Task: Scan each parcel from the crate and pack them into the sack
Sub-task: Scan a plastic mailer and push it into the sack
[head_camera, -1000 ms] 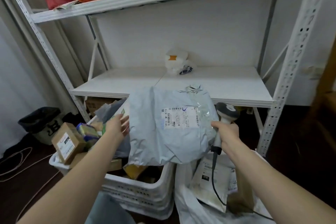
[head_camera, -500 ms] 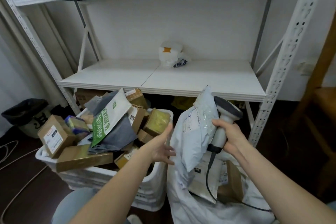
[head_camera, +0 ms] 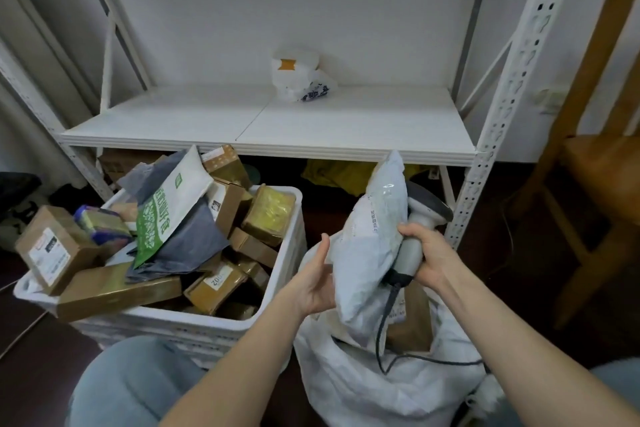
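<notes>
Grey parcel (head_camera: pixel 372 253) upright, sandwiched btw both hands, right over the sack (head_camera: pixel 346 388) mouth. Left hand (head_camera: pixel 311 282) flat-palmed on its left side, fingers loose. Right hand (head_camera: pixel 429 253) wrapped round scanner (head_camera: pixel 427 215) handle, pressing parcel's right edge. Count: 1 parcel up, 1 scanner, 1 sack, 1 crate (head_camera: pixel 194 322) at left, heaped w/ brown boxes plus 1 green-white pouch (head_camera: pixel 166 208). Scanner cable (head_camera: pixel 380 336) trails across sack mouth; shelf (head_camera: pixel 346 135) just behind.
</notes>
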